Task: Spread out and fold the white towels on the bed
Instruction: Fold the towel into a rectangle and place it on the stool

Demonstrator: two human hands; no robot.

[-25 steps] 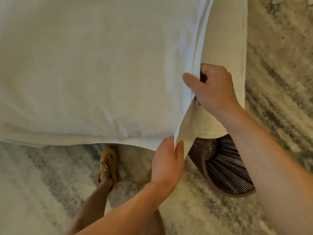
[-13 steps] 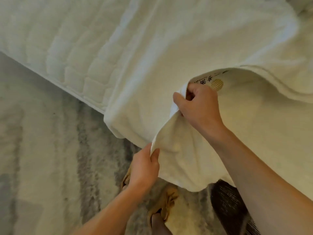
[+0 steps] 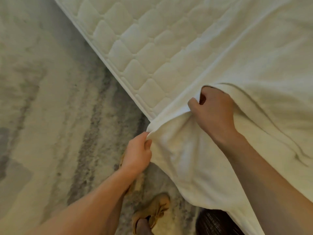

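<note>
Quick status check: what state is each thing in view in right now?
white towel: partly spread on the bed, near end hanging off the edge
left hand: pinching the towel's corner
right hand: closed on the towel's edge
mattress: bare, quilted top exposed

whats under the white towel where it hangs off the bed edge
Under the hanging part of the white towel a dark woven basket pokes out on the rug. Most of the basket is covered, as is the quilted mattress farther right.
</note>
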